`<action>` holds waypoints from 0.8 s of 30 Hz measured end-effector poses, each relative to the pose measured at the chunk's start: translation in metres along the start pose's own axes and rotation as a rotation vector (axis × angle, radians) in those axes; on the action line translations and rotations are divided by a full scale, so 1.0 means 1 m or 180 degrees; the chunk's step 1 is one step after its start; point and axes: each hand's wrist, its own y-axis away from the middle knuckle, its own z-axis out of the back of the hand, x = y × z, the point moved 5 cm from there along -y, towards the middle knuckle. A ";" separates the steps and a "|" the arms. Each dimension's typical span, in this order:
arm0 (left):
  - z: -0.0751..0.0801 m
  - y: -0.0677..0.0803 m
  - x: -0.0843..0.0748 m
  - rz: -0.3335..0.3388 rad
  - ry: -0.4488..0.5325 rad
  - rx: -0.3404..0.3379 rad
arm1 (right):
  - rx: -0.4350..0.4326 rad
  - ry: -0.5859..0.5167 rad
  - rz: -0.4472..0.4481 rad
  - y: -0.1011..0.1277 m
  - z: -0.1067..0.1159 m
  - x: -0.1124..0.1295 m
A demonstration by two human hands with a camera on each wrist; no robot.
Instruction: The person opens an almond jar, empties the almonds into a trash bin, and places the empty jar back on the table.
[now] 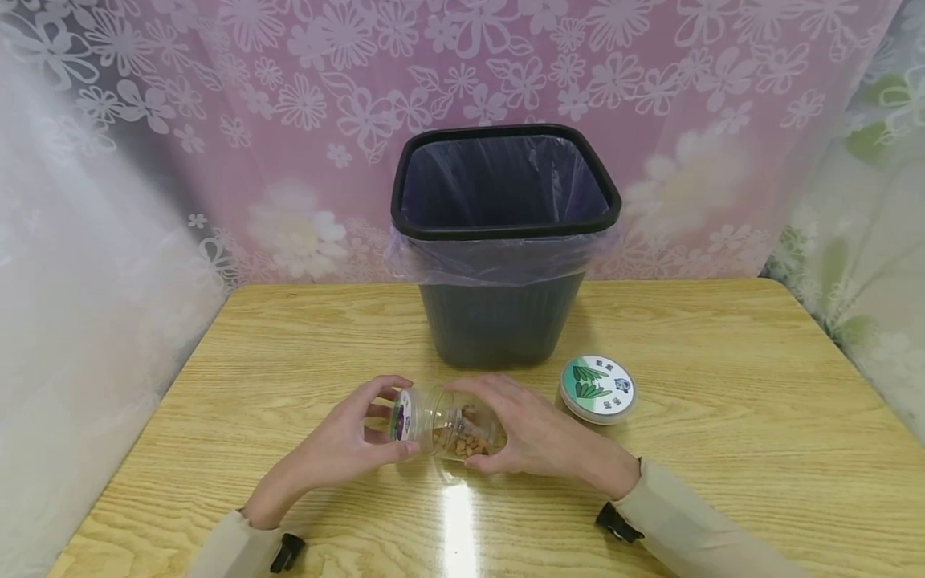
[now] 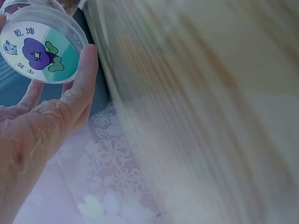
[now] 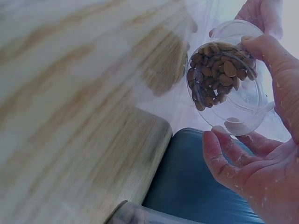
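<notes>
Both hands hold a clear jar of almonds (image 1: 462,443) on its side, low over the table. My left hand (image 1: 350,441) grips the lid (image 1: 403,415) at the jar's left end, fingers behind and thumb in front. A purple plant picture on a white and green label shows on this lid (image 2: 39,53) in the left wrist view. My right hand (image 1: 535,433) is curled round the jar's other end. Through the clear base in the right wrist view, almonds (image 3: 219,72) lie heaped to one side. Whether the lid is fully seated, I cannot tell.
A dark bin (image 1: 499,321) with a purple-tinted liner stands at the back middle of the wooden table (image 1: 289,337). Another round jar (image 1: 598,389), with a green and white lid label, stands right of the right hand. A pink floral curtain (image 1: 325,160) hangs behind.
</notes>
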 end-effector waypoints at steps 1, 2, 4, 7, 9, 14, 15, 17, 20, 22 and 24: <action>0.001 0.001 0.001 -0.0007 -0.0013 -0.0007 | -0.0004 0.0036 0.0035 0.000 0.000 0.000; 0.002 0.001 0.003 -0.0012 -0.0040 -0.0015 | -0.0010 0.0072 0.0070 0.000 0.000 0.001; 0.003 0.003 0.005 -0.0016 -0.0094 -0.0024 | -0.0006 0.0124 0.0091 0.001 0.001 0.001; 0.005 0.005 0.006 -0.0020 -0.0295 -0.0073 | 0.0007 0.0148 0.0074 0.002 0.000 0.000; 0.007 0.006 0.005 -0.0044 -0.0532 -0.0143 | 0.0012 0.0159 0.0052 0.003 0.001 0.000; 0.012 0.008 0.004 -0.0079 -0.1139 -0.0305 | 0.0024 0.0170 0.0010 0.003 0.001 -0.001; 0.012 0.009 0.004 -0.0072 -0.1210 -0.0315 | 0.0029 0.0169 0.0005 0.003 0.001 -0.001; 0.014 0.009 0.005 -0.0063 -0.1292 -0.0322 | 0.0041 0.0181 -0.0012 0.003 0.001 -0.001; 0.015 0.010 0.005 -0.0064 -0.1356 -0.0329 | 0.0052 0.0195 -0.0029 0.003 0.001 -0.001; 0.017 0.010 0.006 -0.0070 -0.1397 -0.0336 | 0.0046 0.0213 -0.0028 0.003 0.001 -0.001; 0.018 0.010 0.006 -0.0078 -0.1452 -0.0347 | 0.0040 0.0216 -0.0023 0.003 0.002 -0.001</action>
